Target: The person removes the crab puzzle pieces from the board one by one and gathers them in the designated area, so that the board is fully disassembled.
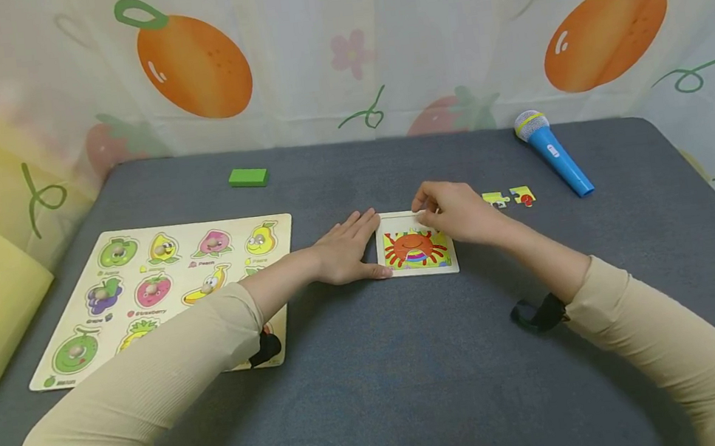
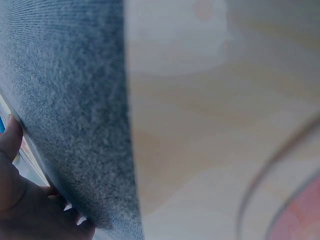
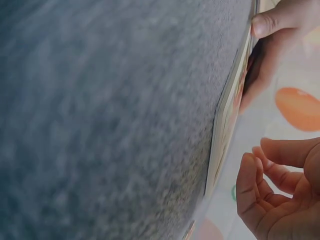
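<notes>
A small framed jigsaw puzzle [image 1: 419, 272] with an orange crab picture lies on the table; a pale strip shows along the top of the picture. My left hand [image 1: 349, 248] lies flat with spread fingers along the puzzle's left edge, its thumb at the near left corner. Over the upper right of the frame is my right hand [image 1: 459, 212], fingers loosely bent. In the right wrist view a gap shows between its thumb [image 3: 282, 151] and fingers, with nothing visible in it. Two loose jigsaw pieces [image 1: 522, 195] lie just beyond the right hand.
A wooden fruit peg board [image 1: 187, 233] lies at the left, partly under the left sleeve. A green block [image 1: 248, 178] sits at the back left. At the back right lies a blue toy microphone [image 1: 560, 161]. A printed curtain [image 1: 296, 52] hangs behind the grey table [image 1: 379, 399].
</notes>
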The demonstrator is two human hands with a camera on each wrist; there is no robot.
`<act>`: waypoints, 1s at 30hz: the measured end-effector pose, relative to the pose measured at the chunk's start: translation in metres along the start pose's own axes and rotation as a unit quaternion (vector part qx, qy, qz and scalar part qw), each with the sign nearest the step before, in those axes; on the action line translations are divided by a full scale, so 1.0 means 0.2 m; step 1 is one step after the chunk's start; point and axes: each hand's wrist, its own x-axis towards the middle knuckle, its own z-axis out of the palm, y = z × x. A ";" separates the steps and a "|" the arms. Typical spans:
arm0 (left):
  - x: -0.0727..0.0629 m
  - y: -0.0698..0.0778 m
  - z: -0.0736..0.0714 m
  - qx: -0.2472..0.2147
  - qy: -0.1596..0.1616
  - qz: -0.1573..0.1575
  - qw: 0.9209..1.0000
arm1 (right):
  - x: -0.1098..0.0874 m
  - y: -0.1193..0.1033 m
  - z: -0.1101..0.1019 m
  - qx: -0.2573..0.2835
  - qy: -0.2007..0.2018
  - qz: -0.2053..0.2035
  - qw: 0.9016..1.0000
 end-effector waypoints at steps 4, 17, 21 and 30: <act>0.00 0.00 0.00 -0.001 0.000 0.002 1.000 | 0.01 -0.02 0.01 0.013 -0.016 -0.010 1.000; 0.00 0.00 0.00 0.001 -0.004 0.003 1.000 | 0.01 -0.04 0.06 0.027 -0.060 -0.033 0.997; -0.01 0.00 0.00 0.000 -0.003 0.004 1.000 | 0.02 -0.05 0.07 0.024 -0.062 -0.039 0.997; -0.01 0.00 0.00 0.001 -0.003 0.003 1.000 | 0.02 -0.04 0.09 0.010 -0.062 -0.048 0.997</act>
